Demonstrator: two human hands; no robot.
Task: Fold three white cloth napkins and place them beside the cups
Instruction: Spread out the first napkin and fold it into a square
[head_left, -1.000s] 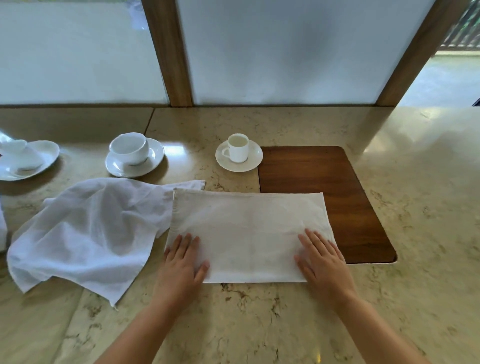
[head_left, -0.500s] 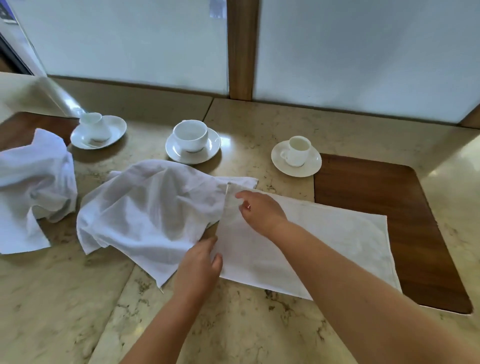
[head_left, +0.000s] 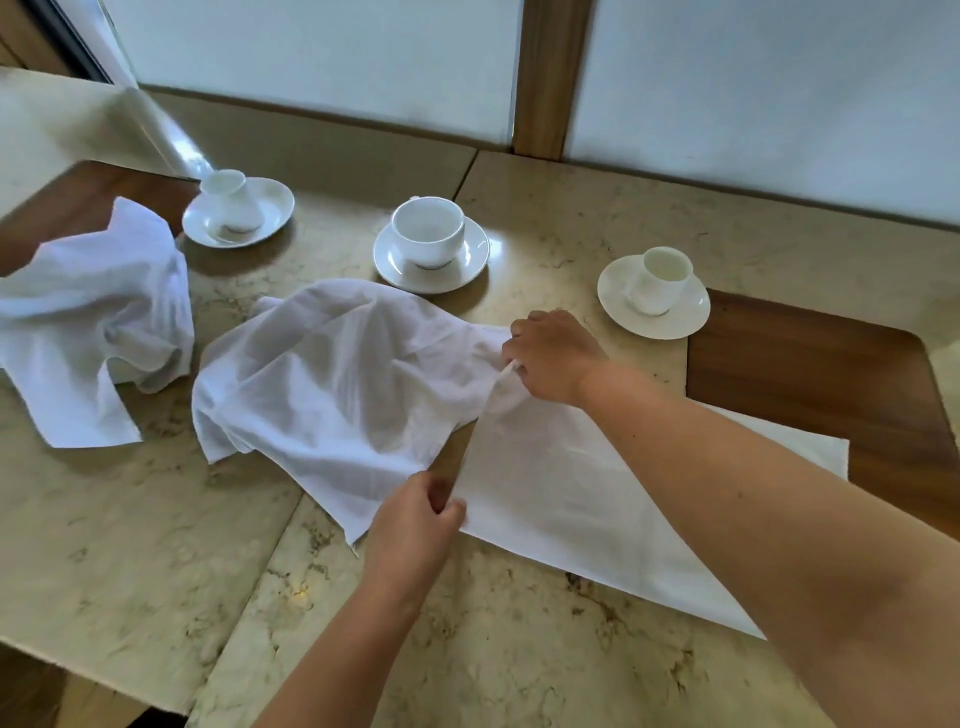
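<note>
Half-folded napkin (head_left: 582, 499) is laid flat on the marble desk (head_left: 156, 545), its right end lapping onto a dark wooden inlay (head_left: 831, 374) toward the right edge. Its near-left corner is pinched by the left hand (head_left: 415, 525), thumb and fingers curled on the cloth. Its far-left corner is pinched by the right hand (head_left: 553, 356), fingers curled, the cloth lifted slightly there; the right forearm crosses over the napkin.

A second napkin (head_left: 332, 384) is seen crumpled just left of the first, touching or overlapping it at the far-left corner. A third napkin (head_left: 88, 322) is bunched near the left edge, apart from the second, partly on another wooden inlay (head_left: 67, 202) at the far-left corner.

Three white cups on saucers are set in a row toward the far edge: left cup (head_left: 231, 205), middle cup (head_left: 428, 234), right cup (head_left: 662, 278). The right cup's saucer (head_left: 623, 306) sits just beside the right-hand inlay. No napkin is placed folded beside a cup. Frosted panels with a wooden post (head_left: 550, 78) are noted behind the desk.
</note>
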